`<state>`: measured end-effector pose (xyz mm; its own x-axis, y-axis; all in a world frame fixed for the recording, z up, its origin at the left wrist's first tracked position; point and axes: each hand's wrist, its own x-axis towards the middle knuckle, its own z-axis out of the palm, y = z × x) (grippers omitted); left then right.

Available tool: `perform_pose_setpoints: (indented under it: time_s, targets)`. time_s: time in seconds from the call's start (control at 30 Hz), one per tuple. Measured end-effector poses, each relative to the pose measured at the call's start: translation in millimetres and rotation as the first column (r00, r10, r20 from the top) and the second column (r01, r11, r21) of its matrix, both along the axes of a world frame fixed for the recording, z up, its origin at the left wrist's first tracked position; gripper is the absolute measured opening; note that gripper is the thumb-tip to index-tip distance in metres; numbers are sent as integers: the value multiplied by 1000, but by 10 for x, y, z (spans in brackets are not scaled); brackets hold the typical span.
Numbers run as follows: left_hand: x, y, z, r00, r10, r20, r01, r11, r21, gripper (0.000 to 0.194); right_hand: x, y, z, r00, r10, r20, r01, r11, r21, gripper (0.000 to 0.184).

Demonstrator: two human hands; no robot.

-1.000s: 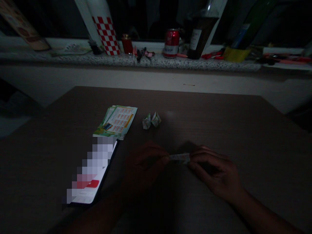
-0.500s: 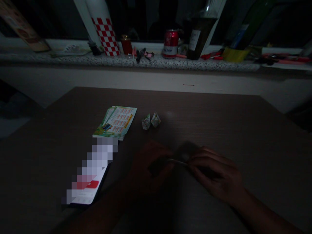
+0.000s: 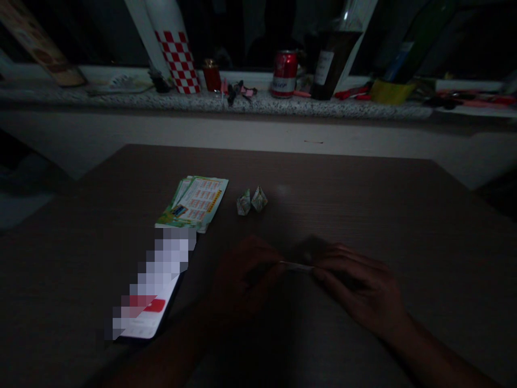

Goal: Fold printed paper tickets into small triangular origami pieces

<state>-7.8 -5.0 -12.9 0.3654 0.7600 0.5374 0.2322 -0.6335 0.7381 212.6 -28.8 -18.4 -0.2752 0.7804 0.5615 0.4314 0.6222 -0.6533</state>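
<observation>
Between my two hands a thin pale strip of folded paper (image 3: 298,267) is stretched sideways, low over the table. My left hand (image 3: 250,275), dark in shadow, pinches its left end between thumb and forefinger. The right end sits in the closed fingertips of my right hand (image 3: 359,285). Just beyond the hands, two small folded paper pieces (image 3: 243,203) stand side by side on the table. A stack of printed leaflets (image 3: 197,202), green-edged with rows of orange print, lies to their left.
A phone (image 3: 149,312) with a lit, partly blurred screen lies on the brown table (image 3: 343,188), left of my hands. Behind it, the stone window sill (image 3: 262,105) carries a checkered bottle (image 3: 180,62), a red can (image 3: 284,73), a dark bottle (image 3: 325,64) and a yellow holder (image 3: 391,91).
My left thumb and forefinger have closed together on the strip's left end. More of the strip's face shows between the hands. The phone, leaflets and folded pieces stay put.
</observation>
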Motion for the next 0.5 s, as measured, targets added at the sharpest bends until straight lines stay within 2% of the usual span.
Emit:
perform_pose_setpoints:
  time_s: [0.27,0.4,0.5]
  targets:
    - [2,13,-32,999,-44,5,44,999,9,7,2,1,27,999,10,-43,-11,999,-33,13]
    - [-15,-12,-68,999,-42,-29,41,998,-41,12,-1,-10,29,992,-103,-68,95,990,-108,7]
    - [-25,-43,-82,996,9,-86,-16,997,-80,31,18,-31,2,978,-189,-84,173,970,-171,5]
